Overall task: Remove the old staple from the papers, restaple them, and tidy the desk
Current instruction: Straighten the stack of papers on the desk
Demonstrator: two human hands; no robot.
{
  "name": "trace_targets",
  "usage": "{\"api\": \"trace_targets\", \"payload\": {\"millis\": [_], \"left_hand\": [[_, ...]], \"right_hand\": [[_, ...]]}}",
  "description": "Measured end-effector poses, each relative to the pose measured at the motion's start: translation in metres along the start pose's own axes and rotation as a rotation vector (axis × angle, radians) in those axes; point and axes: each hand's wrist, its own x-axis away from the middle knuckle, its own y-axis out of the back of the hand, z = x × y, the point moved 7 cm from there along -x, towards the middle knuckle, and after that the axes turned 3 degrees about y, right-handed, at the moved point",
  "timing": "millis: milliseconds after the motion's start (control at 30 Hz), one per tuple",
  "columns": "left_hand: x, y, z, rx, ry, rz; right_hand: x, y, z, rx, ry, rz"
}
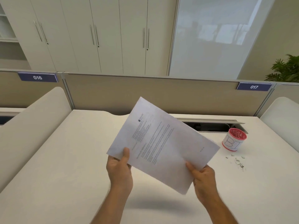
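While lifted clear above the desk (pixel 68 159), held at two spots along the near edge: papers (pixel 163 143). Pinched at the near left corner by the left hand (pixel 120 170), thumb on top, fingers curled beneath. Pinched near the low right corner by the right hand (pixel 203 177), thumb on the printed face, other fingers behind the sheet and unseen. Tilted, long side running from near left up toward far right. White, with small dark lines of print, too fine and blurred to read. Number of sheets: cannot tell. Staple on the papers: cannot make out. Right of the papers, on the desk, scattered small metal bits (pixel 237 161), likely staples, too tiny to say for sure. Just beyond those, right of the papers, a red-rimmed cup (pixel 233 140) with letters drawn on its white side, contents unclear. Behind the papers, partly hidden by them, an open cable slot (pixel 215 125). Farther back, a divider (pixel 113 94) with tags 016 and 017.
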Motion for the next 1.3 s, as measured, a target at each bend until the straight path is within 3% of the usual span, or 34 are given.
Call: {"api": "trace_targets", "payload": {"millis": [167, 433, 700, 1000, 1300], "left_hand": [[-0.024, 0.031, -0.006, -0.428, -0.075, 0.17], [-0.006, 0.05, 0.045, -0.746, -0.011, 0.26], [-0.004, 0.054, 0.058, -0.772, 0.02, 0.254], [-0.003, 0.052, 0.059, -0.755, 0.08, 0.27], [0.001, 0.038, 0.042, -0.563, 0.038, 0.061]], "right_hand": [[-0.012, 0.031, 0.02, 0.275, 0.14, -0.025], [0.003, 0.047, -0.027, 0.417, 0.041, 0.057], [0.006, 0.058, -0.048, 0.418, -0.033, 0.027], [0.004, 0.061, -0.041, 0.333, -0.137, 0.117], [-0.012, 0.048, 0.0, 0.054, -0.12, 0.038]]}}
